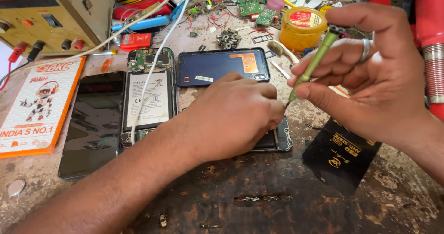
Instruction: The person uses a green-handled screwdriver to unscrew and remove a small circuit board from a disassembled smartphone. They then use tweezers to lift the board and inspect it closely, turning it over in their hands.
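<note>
Left forearm crosses the bottom of view; left hand point(233, 116) lies palm down, fingers curled together, pressing on an opened phone body point(277, 139) flat on the worn surface point(259, 192). Only the phone's right edge shows past the knuckles. Right hand point(370, 77), ring on one finger, fingers pinched shut around a slim green screwdriver point(314, 60), held tilted, tip down just beside the left hand's fingertips over the phone's upper right corner. Whether the tip touches the phone, cannot tell.

Black antistatic bag point(340, 155) under the right wrist, just right of the phone. Behind the left hand, a dark blue back cover point(217, 65) inside-up. Left of that, a second opened phone with white battery point(150, 95), a white cable point(159, 54) draped across it. Further left a black screen panel point(95, 123) face up, then an orange box point(39, 104). Yellow round tub point(300, 28) and green circuit boards point(254, 7) at the far edge. Bench power supply point(51, 14) top left.
</note>
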